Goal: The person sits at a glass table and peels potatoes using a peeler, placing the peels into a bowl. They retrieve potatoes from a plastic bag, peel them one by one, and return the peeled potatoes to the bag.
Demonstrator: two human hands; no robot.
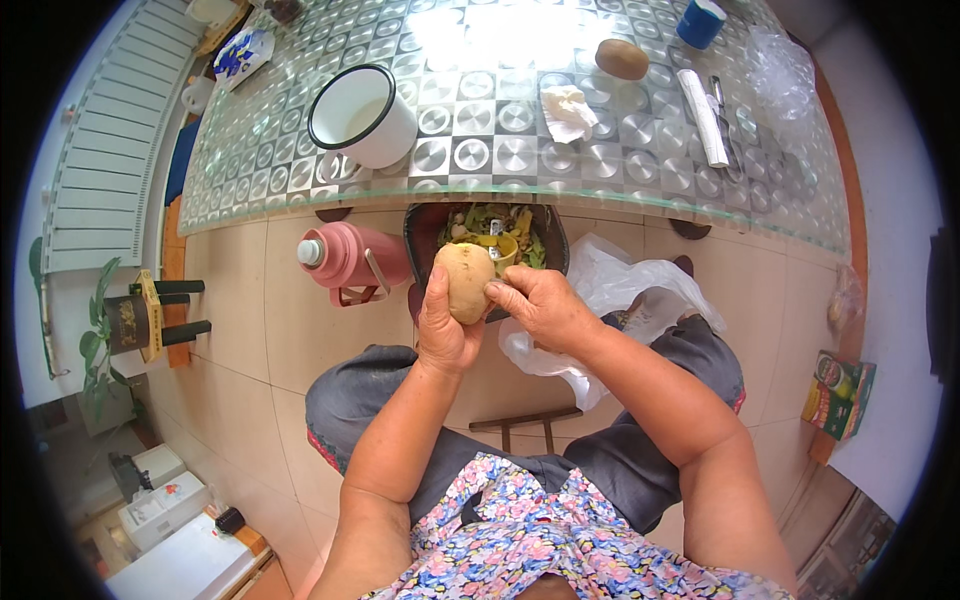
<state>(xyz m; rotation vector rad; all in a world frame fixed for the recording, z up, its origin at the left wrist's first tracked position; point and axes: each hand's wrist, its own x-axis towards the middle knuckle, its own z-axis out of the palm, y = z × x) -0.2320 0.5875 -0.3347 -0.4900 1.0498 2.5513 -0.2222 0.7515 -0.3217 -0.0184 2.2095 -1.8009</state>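
My left hand [445, 324] grips a large brown potato [466, 281], whose top end shows a small yellow peeled patch. At the potato's right side is my right hand [541, 304], thumb and fingers pinched together; a small dark bit shows at the fingertips, but what it is cannot be told. Below both hands stands a dark bin [559, 247] holding peelings, leaves and a yellow cup-like container [506, 247]. On the table lies another brown potato or similar round thing [622, 59].
The glass-covered table [465, 161] bears a white enamel mug [367, 120], a crumpled tissue [568, 112], a white roll [703, 118] and a blue canister [700, 24]. A pink thermos flask [352, 255] stands left of the bin; a clear plastic bag [622, 277] lies to its right.
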